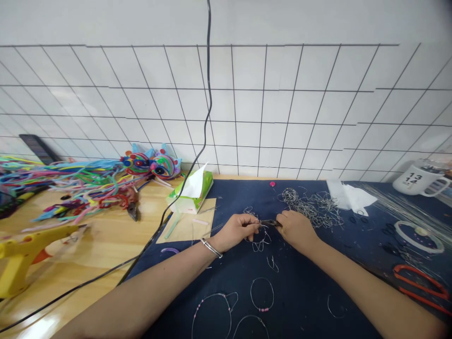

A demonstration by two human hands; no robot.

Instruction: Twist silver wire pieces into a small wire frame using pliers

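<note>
My left hand (237, 229) is closed in a pinch on a thin wire piece (259, 238) that loops down onto the dark blue cloth (303, 292). My right hand (295, 228) is closed round small dark pliers (270, 222) whose tip meets the wire between the two hands. A silver bangle (211, 247) sits on my left wrist. Just beyond my right hand lies a tangled heap of bent wire (312, 205). Wire loops with pink beads (262, 294) lie on the cloth nearer to me.
A tissue pack (192, 190) and a tan card (189, 227) sit left of the cloth. Colourful pipe cleaners (70, 186), a yellow glue gun (24, 256), a black cable (169, 207), a white mug (416, 180), red scissors (422, 282) and a tape roll (418, 236) surround the work area.
</note>
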